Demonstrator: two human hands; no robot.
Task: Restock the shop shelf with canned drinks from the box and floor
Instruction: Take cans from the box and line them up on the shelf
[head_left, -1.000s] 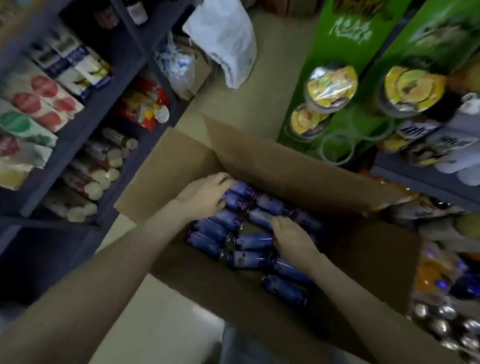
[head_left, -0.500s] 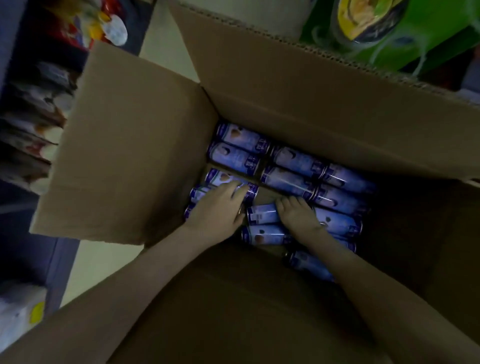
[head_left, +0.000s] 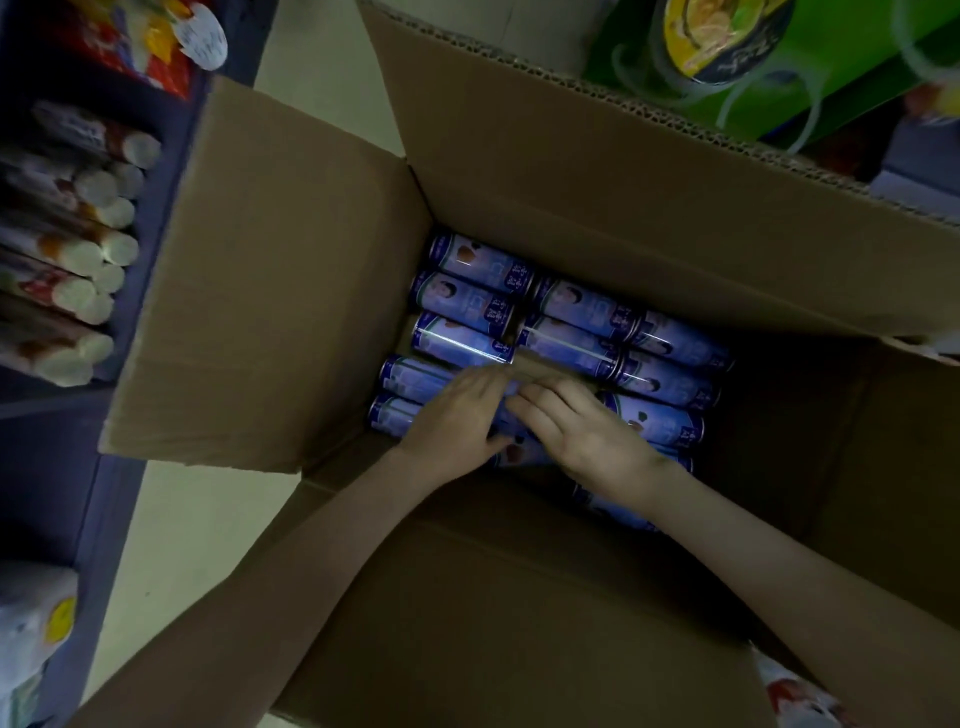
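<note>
An open cardboard box (head_left: 270, 291) stands on the floor, with several blue drink cans (head_left: 470, 299) lying on their sides in rows inside it. Both my hands reach down into the box. My left hand (head_left: 457, 415) lies across the cans at the near left of the box, fingers stretched out and thumb spread toward the right. My right hand (head_left: 582, 431) lies flat on the cans beside it, fingers pointing up-left. The fingertips of the two hands meet over one can. The cans under my palms are hidden.
A dark blue shop shelf (head_left: 156, 218) at the left holds tube-shaped packs (head_left: 83, 254) and red snack bags (head_left: 140, 47). A green display stand (head_left: 857, 88) with bowl packs rises behind the box. The box flaps stick out on all sides over pale floor (head_left: 197, 525).
My right hand has slid left until its fingertips meet the left hand's. The view has moved down from the shelves to straight over the box.
</note>
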